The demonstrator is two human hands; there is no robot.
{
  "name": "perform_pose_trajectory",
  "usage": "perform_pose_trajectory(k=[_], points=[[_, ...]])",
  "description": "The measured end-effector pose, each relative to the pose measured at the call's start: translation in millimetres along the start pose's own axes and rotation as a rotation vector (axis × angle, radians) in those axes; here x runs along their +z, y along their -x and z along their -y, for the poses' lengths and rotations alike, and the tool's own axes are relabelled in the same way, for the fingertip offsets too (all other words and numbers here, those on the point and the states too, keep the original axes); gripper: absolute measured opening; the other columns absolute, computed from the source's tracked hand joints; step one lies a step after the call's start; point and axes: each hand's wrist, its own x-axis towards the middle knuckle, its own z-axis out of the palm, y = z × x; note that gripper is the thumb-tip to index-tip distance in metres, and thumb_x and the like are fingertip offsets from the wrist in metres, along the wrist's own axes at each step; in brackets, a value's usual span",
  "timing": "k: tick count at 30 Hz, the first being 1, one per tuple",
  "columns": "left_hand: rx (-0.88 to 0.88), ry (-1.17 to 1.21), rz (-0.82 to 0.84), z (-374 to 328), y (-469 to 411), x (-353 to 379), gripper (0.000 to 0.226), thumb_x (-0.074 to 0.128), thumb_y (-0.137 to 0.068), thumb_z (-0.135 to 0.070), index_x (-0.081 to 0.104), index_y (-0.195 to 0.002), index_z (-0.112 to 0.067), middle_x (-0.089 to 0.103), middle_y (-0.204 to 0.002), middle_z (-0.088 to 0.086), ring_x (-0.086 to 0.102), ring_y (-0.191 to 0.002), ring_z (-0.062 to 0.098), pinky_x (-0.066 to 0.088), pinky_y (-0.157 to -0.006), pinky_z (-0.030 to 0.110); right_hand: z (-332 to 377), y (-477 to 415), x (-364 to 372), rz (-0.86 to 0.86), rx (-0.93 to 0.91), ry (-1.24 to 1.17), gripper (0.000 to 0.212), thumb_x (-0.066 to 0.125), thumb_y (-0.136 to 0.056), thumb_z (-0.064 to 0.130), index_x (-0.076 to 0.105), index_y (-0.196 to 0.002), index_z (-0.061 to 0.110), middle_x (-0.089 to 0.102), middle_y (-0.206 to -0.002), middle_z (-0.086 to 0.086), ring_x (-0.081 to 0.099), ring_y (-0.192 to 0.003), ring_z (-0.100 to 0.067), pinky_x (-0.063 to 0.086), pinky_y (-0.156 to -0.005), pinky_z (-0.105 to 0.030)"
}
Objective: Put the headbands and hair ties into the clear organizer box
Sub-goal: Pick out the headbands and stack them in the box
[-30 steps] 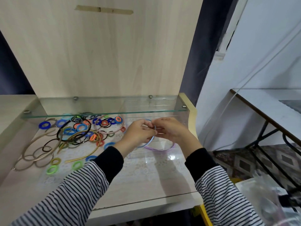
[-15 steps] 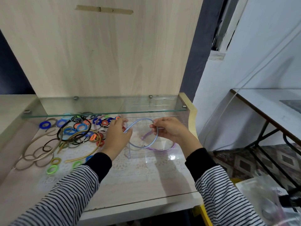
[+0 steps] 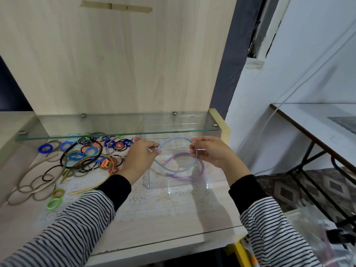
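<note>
Wood tabletop (image 3: 154,224) under glass shelf (image 3: 115,132), frame centre. Left hand (image 3: 138,160) and right hand (image 3: 210,151) pinched ends of blue headband (image 3: 181,171), held over clear organizer box (image 3: 173,185). Best next move looked like: squeeze ends inward, lower onto purple headband (image 3: 202,166).

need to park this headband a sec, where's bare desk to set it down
Bare desk lies in front of the box, between the sleeves, down to the front edge. Left of the box is crowded with hair ties and headbands.
</note>
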Motion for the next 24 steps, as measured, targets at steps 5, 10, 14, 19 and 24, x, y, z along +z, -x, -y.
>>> perform_pose_trajectory(k=[5, 10, 14, 19, 24], points=[[0.000, -0.036, 0.065, -10, -10, 20, 0.021, 0.061, -0.092, -0.018, 0.075, -0.107, -0.013, 0.073, -0.100, 0.003, 0.058, -0.083, 0.013, 0.040, -0.073, 0.022, -8, -8, -15, -0.138, -0.028, 0.107, 0.010, 0.058, -0.087, -0.004, 0.063, -0.087, 0.005, 0.060, -0.076, -0.010, 0.063, -0.063, -0.020, 0.057, -0.056, -0.026], [-0.026, -0.075, 0.131, -12, -6, 33, 0.019, 0.058, -0.088, -0.014, 0.072, -0.101, -0.017, 0.069, -0.090, 0.002, 0.061, -0.084, 0.017, 0.040, -0.070, 0.023, -27, -20, -18, -0.303, -0.054, 0.346, 0.014, 0.060, -0.083, -0.002, 0.063, -0.076, 0.010, 0.061, -0.073, -0.005, 0.062, -0.054, -0.017, 0.059, -0.061, -0.032], [0.010, -0.158, 0.190, -10, -3, 36, 0.018, 0.059, -0.088, -0.012, 0.070, -0.102, -0.013, 0.068, -0.095, 0.007, 0.063, -0.090, 0.023, 0.044, -0.071, 0.028, -41, -25, -18, -0.358, -0.114, 0.620, 0.010, 0.066, -0.079, 0.011, 0.065, -0.074, 0.020, 0.062, -0.073, 0.002, 0.059, -0.073, -0.019, 0.052, -0.077, -0.032], [-0.009, -0.218, 0.270, -8, -5, 37, 0.022, 0.055, -0.087, -0.013, 0.070, -0.102, -0.016, 0.068, -0.104, 0.005, 0.061, -0.096, 0.021, 0.051, -0.081, 0.034, -52, -27, -17, -0.383, -0.131, 0.767, 0.007, 0.063, -0.084, 0.014, 0.067, -0.085, 0.020, 0.061, -0.082, 0.002, 0.058, -0.081, -0.018, 0.047, -0.074, -0.025], [-0.006, -0.195, 0.275, -6, -4, 39, 0.025, 0.055, -0.089, -0.012, 0.070, -0.108, -0.014, 0.068, -0.106, 0.005, 0.063, -0.096, 0.022, 0.052, -0.083, 0.033, -57, -30, -16, -0.410, -0.147, 0.839, 0.006, 0.063, -0.085, 0.017, 0.068, -0.088, 0.019, 0.064, -0.087, -0.001, 0.056, -0.078, -0.018, 0.045, -0.068, -0.024]])
